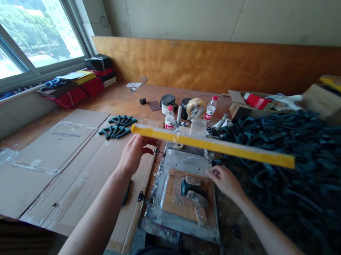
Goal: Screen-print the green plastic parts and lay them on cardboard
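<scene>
The dark handle (pixel 185 187) is set inside the wooden board's (pixel 173 198) edges, bare wood left around it. Over cardboard (pixel 79 193), the left hand (pixel 133 154) is held with fingers apart, partly hidden by the yellow bar (pixel 219 147); the right hand's (pixel 221 179) grip cannot be told.

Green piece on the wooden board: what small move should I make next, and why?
I'd probably draw the right hand back from the metal plate before lowering the yellow-edged bar. The green piece already lies on the wooden board, the left hand is at the bar's left end, and the right hand is by the plate's edge.
</scene>
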### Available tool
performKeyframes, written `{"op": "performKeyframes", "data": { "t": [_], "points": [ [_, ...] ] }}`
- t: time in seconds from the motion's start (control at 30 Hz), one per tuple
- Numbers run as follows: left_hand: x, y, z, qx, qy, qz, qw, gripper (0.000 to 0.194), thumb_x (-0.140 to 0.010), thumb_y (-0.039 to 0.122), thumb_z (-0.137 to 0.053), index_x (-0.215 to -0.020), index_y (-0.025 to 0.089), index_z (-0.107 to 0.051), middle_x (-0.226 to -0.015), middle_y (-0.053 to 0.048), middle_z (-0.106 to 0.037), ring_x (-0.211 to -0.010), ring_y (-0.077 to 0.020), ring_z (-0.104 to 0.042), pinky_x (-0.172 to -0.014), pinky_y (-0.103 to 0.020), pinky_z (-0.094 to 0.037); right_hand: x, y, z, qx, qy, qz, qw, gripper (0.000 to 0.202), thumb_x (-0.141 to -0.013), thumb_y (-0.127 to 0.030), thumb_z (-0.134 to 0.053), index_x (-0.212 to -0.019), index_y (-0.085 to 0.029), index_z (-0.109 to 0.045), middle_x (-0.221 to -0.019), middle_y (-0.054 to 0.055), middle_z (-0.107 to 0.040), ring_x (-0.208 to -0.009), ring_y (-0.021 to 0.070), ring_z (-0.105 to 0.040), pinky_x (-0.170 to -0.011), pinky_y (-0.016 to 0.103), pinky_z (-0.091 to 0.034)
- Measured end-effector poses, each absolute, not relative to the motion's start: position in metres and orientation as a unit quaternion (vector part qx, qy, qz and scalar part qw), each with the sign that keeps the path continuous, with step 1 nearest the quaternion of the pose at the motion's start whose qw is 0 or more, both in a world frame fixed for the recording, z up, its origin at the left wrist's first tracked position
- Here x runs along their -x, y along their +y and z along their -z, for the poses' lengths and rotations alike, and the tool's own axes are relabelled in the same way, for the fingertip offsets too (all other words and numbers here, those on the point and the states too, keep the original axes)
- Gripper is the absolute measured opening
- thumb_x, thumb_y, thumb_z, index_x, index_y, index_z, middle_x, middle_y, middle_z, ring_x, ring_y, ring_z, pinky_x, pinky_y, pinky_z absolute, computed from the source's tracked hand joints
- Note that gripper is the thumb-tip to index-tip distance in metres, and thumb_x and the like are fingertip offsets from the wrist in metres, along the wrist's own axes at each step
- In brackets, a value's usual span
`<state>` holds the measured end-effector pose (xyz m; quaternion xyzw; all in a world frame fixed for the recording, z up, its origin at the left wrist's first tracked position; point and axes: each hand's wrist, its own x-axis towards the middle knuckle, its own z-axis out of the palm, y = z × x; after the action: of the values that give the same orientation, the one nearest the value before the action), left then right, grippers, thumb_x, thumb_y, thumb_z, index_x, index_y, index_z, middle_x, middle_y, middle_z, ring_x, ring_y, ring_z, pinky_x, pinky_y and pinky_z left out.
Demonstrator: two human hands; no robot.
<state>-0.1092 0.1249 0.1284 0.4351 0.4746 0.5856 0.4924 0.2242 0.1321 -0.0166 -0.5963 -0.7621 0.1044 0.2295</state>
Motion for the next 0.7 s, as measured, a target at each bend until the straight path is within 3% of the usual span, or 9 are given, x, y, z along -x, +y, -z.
{"op": "performKeyframes", "data": {
  "t": [0.17, 0.27, 0.33, 0.4, 0.5, 0.6, 0.7],
  "points": [
    [0.082, 0.126, -0.117, -0.397, 0.472, -0.636, 0.463, 0.049, -0.084, 0.063, -0.045, -0.099, 0.017, -0.057, -0.087, -0.007, -0.07, -0.075, -0.0147, -0.065, -0.056, -0.02, -0.048, -0.182, 0.091, 0.053, 0.587, -0.792, -0.122, 0.118, 0.019, -0.086, -0.032, -0.058, -0.074, -0.019, -0.054, -0.081, 0.007, -0.062, -0.081, 0.0224, -0.06, -0.071, 0.031, -0.044],
    [0.057, 0.078, -0.064, -0.354, 0.533, -0.499, 0.584, 0.056, -0.075, 0.066, -0.057, -0.091, 0.013, -0.061, -0.077, -0.01, -0.07, -0.064, -0.0172, -0.065, -0.048, -0.022, -0.046, -0.155, 0.072, 0.041, 0.638, -0.74, -0.146, 0.154, 0.017, -0.093, -0.028, -0.05, -0.078, -0.02, -0.05, -0.076, 0.006, -0.061, -0.073, 0.0206, -0.06, -0.066, 0.03, -0.044],
    [0.04, 0.041, -0.026, -0.303, 0.532, -0.367, 0.7, 0.062, -0.07, 0.068, -0.062, -0.1, 0.013, -0.063, -0.091, -0.014, -0.072, -0.076, -0.0238, -0.069, -0.049, -0.027, -0.05, -0.132, 0.056, 0.029, 0.624, -0.742, -0.126, 0.212, 0.015, -0.094, -0.028, -0.048, -0.081, -0.02, -0.05, -0.08, 0.007, -0.061, -0.079, 0.0218, -0.059, -0.069, 0.032, -0.045],
    [0.034, 0.015, 0.003, -0.222, 0.522, -0.376, 0.733, 0.056, -0.073, 0.065, -0.062, -0.1, 0.015, -0.063, -0.095, -0.012, -0.071, -0.085, -0.0241, -0.068, -0.058, -0.029, -0.055, -0.113, 0.043, 0.021, 0.533, -0.8, -0.112, 0.249, 0.011, -0.092, -0.027, -0.051, -0.083, -0.021, -0.051, -0.086, 0.007, -0.06, -0.086, 0.0227, -0.057, -0.076, 0.035, -0.046],
    [0.058, 0.004, 0.025, -0.145, 0.56, -0.441, 0.686, 0.044, -0.076, 0.055, -0.064, -0.094, 0.015, -0.062, -0.09, -0.01, -0.072, -0.079, -0.0206, -0.069, -0.058, -0.026, -0.054, -0.122, 0.05, 0.021, 0.428, -0.86, -0.125, 0.248, 0.01, -0.092, -0.026, -0.052, -0.084, -0.022, -0.055, -0.09, 0.005, -0.06, -0.091, 0.0207, -0.056, -0.083, 0.034, -0.045],
    [0.127, 0.005, 0.043, -0.14, 0.651, -0.465, 0.583, 0.036, -0.083, 0.049, -0.058, -0.097, 0.016, -0.06, -0.098, -0.009, -0.072, -0.073, -0.018, -0.07, -0.054, -0.024, -0.053, -0.191, 0.088, 0.032, 0.581, -0.793, -0.07, 0.169, 0.016, -0.093, -0.021, -0.047, -0.085, -0.02, -0.061, -0.094, 0.007, -0.062, -0.094, 0.021, -0.056, -0.085, 0.034, -0.045],
    [0.207, -0.007, 0.071, -0.061, 0.755, -0.448, 0.475, 0.027, -0.086, 0.046, -0.053, -0.092, 0.02, -0.055, -0.075, -0.003, -0.071, -0.061, -0.0172, -0.069, -0.054, -0.027, -0.055, -0.279, 0.124, 0.045, 0.698, -0.712, -0.031, 0.074, 0.021, -0.085, -0.013, -0.046, -0.082, -0.018, -0.066, -0.091, 0.014, -0.063, -0.095, 0.0274, -0.056, -0.082, 0.042, -0.046]
  ]
}}
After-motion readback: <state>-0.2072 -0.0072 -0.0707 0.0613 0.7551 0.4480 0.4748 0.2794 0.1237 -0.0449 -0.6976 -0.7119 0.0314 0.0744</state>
